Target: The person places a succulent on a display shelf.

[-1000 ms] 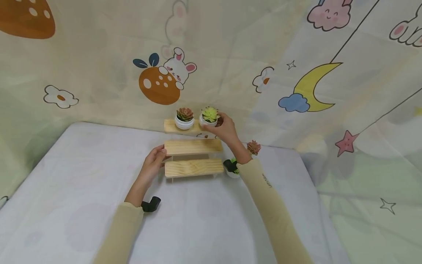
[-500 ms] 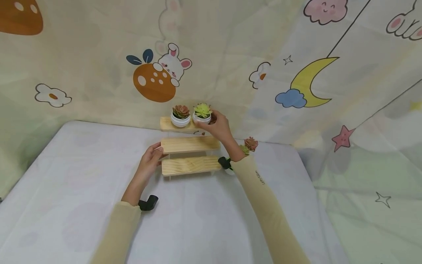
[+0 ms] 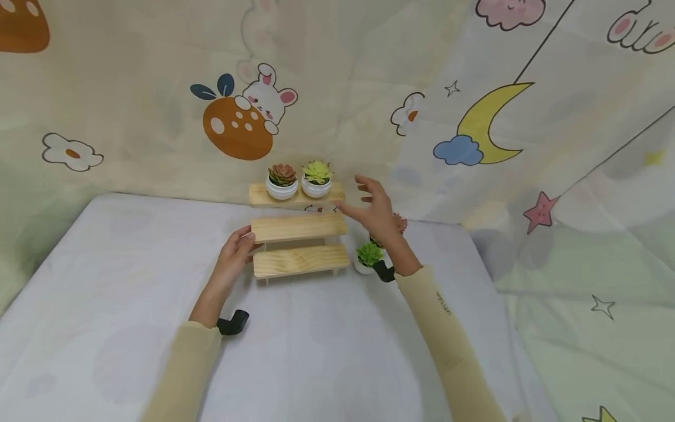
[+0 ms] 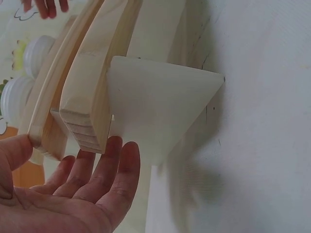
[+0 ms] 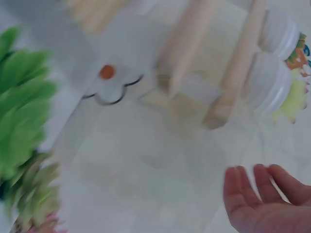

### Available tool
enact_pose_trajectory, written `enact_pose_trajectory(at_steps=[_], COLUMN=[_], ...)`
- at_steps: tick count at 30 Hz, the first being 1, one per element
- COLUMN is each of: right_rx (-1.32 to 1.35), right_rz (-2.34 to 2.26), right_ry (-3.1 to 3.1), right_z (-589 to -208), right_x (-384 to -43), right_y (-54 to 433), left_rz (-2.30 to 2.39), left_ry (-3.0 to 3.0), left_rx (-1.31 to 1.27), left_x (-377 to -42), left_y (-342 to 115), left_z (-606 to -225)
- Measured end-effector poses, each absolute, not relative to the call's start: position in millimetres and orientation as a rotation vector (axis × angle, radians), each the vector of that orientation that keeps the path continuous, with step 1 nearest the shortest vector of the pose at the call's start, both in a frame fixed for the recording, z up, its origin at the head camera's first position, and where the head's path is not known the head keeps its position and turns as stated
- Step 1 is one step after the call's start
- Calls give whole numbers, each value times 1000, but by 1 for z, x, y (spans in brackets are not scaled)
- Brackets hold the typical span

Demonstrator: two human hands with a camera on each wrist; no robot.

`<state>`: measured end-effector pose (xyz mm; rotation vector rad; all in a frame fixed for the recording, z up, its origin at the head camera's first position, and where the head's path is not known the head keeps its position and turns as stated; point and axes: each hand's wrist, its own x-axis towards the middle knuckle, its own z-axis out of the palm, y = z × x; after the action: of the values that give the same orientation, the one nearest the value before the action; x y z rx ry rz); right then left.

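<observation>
A three-tier wooden shelf stand [image 3: 300, 261] with pale side panels [image 4: 155, 97] stands on the table near the wall. My left hand [image 3: 234, 252] holds its left end, thumb at the middle board and fingers by the board below. On the top tier, side by side, sit a reddish potted succulent [image 3: 282, 181] and a yellow-green potted succulent [image 3: 317, 179], both in white pots. My right hand [image 3: 375, 211] hovers just right of the top tier with fingers spread, apart from the pots and holding nothing.
Right of the stand, a bright green potted succulent [image 3: 370, 255] stands on the table, with a reddish succulent [image 3: 401, 223] behind it, partly hidden by my right wrist. A cartoon-printed cloth wall [image 3: 343, 105] rises behind the table [image 3: 158, 246].
My right hand has let go of the yellow-green succulent's pot and moved right, leaving it on the top tier. The left hand keeps its place on the stand. The head view has shifted slightly.
</observation>
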<state>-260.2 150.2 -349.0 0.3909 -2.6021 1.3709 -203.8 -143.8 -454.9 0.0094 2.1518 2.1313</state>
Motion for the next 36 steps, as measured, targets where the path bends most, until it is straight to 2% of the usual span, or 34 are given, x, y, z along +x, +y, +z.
enact_pose_trajectory(at_steps=[11,22,31,36], right_rx=[185,-400,-480,-382], right_rz=[1532,1674,1805,1819], right_ry=[-2417,-2560,-2696,-2764], right_z=[-387,-427,-444,-452], right_x=[-234,-238,-260,-269], right_y=[210,287,309,316], left_rz=[2144,2111,2109,2113], left_ry=[2113,2152,2150,2146], left_rx=[-9,-13,-26,-20], left_x=[-208,-212,-209,-207], left_y=[-146,-141,-140,-141], left_z=[-457,-460,-457,-458])
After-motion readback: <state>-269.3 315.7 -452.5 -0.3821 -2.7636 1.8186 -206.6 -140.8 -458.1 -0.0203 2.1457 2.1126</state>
